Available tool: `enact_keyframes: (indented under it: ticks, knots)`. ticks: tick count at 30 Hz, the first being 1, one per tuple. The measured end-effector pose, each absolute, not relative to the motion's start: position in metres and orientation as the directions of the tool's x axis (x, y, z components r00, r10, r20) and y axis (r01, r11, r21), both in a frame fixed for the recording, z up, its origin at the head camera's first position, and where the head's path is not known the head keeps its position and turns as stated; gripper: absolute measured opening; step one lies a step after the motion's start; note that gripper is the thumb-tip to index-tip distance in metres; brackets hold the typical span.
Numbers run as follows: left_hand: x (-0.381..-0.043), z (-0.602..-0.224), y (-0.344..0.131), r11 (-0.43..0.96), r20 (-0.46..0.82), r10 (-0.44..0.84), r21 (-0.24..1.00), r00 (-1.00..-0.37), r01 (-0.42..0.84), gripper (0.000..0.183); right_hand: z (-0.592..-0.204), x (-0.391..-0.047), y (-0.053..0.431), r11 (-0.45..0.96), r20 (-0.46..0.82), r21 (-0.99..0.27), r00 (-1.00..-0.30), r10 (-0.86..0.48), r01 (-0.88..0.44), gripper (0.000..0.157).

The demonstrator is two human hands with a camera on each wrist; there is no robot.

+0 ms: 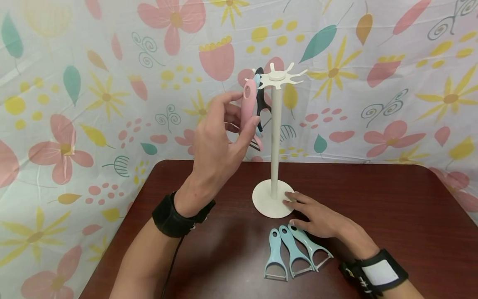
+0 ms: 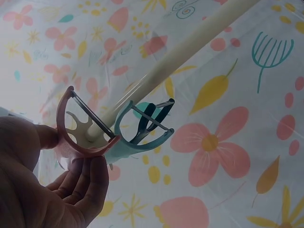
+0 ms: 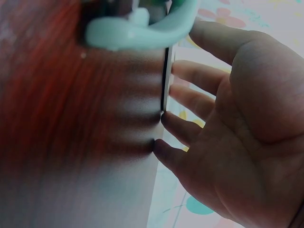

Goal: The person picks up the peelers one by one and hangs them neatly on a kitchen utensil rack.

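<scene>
My left hand [image 1: 220, 139] pinches a pink peeler [image 1: 248, 104] by its handle, between thumb and fingers, at the left side of a white stand's hook ring [image 1: 278, 77]. Just behind it hang a light blue peeler [image 2: 147, 127] and a black peeler [image 1: 261, 99]; in the head view the pink one mostly covers the blue one. In the left wrist view the pink peeler's blade [image 2: 90, 114] faces the camera. My right hand [image 1: 323, 218] lies low with outstretched fingers, fingertips on the stand's round base [image 1: 267, 203] and thumb near the top of a pale green peeler [image 1: 308, 241].
Two light blue peelers [image 1: 275, 251] [image 1: 295, 249] lie fanned out beside the pale green one, in front of the base. The stand's pole [image 1: 275, 141] rises upright from the dark brown table [image 1: 373, 199]. Behind hangs a flower-patterned cloth [image 1: 336, 120].
</scene>
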State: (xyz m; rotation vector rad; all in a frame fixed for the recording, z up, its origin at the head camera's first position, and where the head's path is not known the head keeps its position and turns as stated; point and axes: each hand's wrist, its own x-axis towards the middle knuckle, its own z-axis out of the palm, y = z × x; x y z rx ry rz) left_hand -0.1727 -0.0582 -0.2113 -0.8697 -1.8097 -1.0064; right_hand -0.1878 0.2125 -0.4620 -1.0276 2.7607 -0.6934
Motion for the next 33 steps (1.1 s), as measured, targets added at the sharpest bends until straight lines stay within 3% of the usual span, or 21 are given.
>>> enact_keyframes:
  ticks: [33]
  knots:
    - [-0.180,-0.210,-0.045,0.395,0.873,0.206,0.338,-0.441,0.854,0.039,-0.462,-0.188,0.213,0.661,0.049,-0.466,-0.763,-0.644,-0.588,0.059]
